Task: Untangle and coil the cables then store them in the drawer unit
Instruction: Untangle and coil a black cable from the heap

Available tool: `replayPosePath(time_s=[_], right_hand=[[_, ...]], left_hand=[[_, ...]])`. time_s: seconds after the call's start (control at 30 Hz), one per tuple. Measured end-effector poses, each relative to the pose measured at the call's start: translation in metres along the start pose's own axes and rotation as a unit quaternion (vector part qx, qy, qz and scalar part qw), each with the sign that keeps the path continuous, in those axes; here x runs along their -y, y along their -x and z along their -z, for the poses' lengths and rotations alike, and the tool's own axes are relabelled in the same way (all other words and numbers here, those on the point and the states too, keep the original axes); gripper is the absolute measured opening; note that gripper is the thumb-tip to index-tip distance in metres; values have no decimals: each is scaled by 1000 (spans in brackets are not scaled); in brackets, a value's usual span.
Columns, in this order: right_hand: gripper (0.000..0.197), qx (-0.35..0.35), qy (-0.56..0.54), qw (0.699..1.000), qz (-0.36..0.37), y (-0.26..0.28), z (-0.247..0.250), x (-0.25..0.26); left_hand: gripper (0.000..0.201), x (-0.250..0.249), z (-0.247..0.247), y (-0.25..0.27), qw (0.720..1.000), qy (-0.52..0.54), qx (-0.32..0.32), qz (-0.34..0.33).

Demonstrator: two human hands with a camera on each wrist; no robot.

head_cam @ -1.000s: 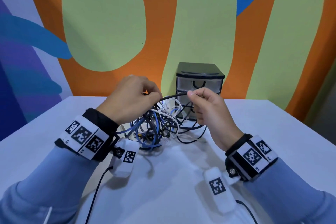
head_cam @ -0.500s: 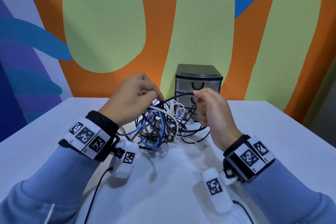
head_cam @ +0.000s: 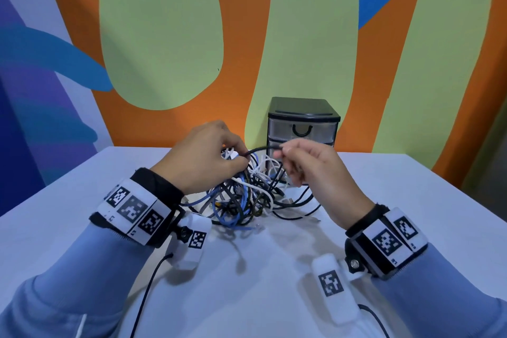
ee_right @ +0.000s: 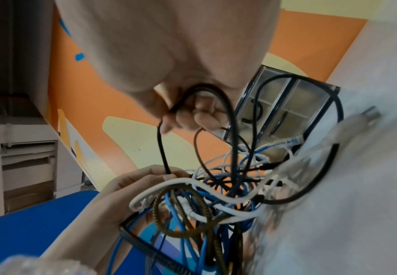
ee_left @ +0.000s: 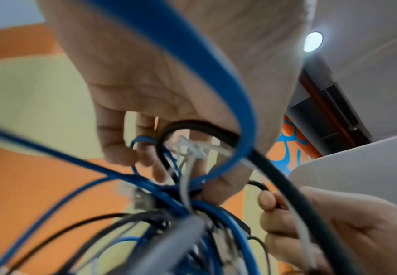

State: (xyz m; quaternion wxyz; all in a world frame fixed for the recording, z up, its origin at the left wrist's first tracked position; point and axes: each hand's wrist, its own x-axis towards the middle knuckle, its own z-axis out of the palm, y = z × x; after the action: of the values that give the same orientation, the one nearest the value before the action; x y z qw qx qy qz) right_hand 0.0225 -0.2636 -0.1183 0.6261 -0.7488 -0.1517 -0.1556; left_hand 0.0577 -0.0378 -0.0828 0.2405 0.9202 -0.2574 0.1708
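Painted in orange, pale green and blue, a mural wall (head_cam: 164, 35) backs the white table (head_cam: 411, 214) where a person in light blue sleeves works over a knot of cables (head_cam: 247, 195). Blue, white, black and braided strands lie heaped together on the tabletop between the two wrists. Left hand (head_cam: 203, 162), fingers curled, pinches a black cable (head_cam: 263, 149) at the top of the heap, with several blue and white strands apparently gathered in the same grasp (the left wrist view is too blurred to count them). Right hand (head_cam: 310, 164) pinches the same black cable between thumb and fingertips, so that a short span of it arches between the hands above the pile. Just behind the tangle, against the wall, stands the small black drawer unit (head_cam: 303, 123); its translucent top drawer is closed, and the lower ones are partly hidden by the right hand.
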Motion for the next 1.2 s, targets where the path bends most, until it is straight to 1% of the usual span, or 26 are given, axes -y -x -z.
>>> replayPosePath(time_s=[0.03,0.1,0.2,0.27,0.33,0.37,0.43,0.53,0.6,0.67,0.7,0.73,0.8,0.93,0.97,1.03,1.07,1.13,1.17,1.2], right_hand=[[31,-21,-43,999,-21,-1,0,-1],[33,-54,-92,993,-49,-2,-6,-3],[31,-103,-156,980,-65,-1,-10,0],[28,-140,-216,964,-67,-3,0,6],[26,-157,-233,957,-77,-6,13,8],[25,-157,-229,957,-85,-6,16,7],[21,-143,-218,961,-94,-6,15,2],[20,-107,-212,968,-83,-2,6,1],[20,-85,-234,965,-77,-1,2,3],[17,-75,-264,959,-69,-1,0,4],[15,-75,-275,956,-64,-1,0,5],[14,-79,-281,955,-58,-1,1,6],[12,-98,-264,958,-48,-2,2,6],[11,-142,-117,983,-17,-1,7,6],[12,-141,-97,985,-15,0,9,6],[16,-121,-90,988,-15,1,10,7],[16,-104,-96,990,-13,2,9,9],[16,-63,-114,991,-8,3,6,10],[17,-44,-120,992,-9,3,3,10],[20,-26,-126,992,-12,4,0,9]], left_hand=[[4,1,2,0,1000,-8,9,12],[6,1,8,1,999,0,32,25],[11,4,17,3,997,43,60,25],[19,15,21,1,993,93,47,46],[24,23,23,1,988,140,24,68],[25,24,22,1,986,149,17,67],[25,22,18,0,990,130,8,52],[30,15,11,0,999,27,-17,44],[40,9,9,3,998,-31,-37,39],[54,4,4,3,996,-67,-51,12],[58,4,2,3,995,-83,-46,-6],[57,2,1,3,995,-93,-34,-13],[49,4,0,3,994,-109,-7,-13],[24,9,6,4,993,-112,30,25],[25,11,7,4,994,-99,32,34],[39,15,9,4,996,-70,33,43],[49,17,9,4,996,-77,38,40],[71,19,7,4,989,-124,66,38],[73,18,5,5,986,-141,79,39],[69,17,4,5,986,-144,81,36]])
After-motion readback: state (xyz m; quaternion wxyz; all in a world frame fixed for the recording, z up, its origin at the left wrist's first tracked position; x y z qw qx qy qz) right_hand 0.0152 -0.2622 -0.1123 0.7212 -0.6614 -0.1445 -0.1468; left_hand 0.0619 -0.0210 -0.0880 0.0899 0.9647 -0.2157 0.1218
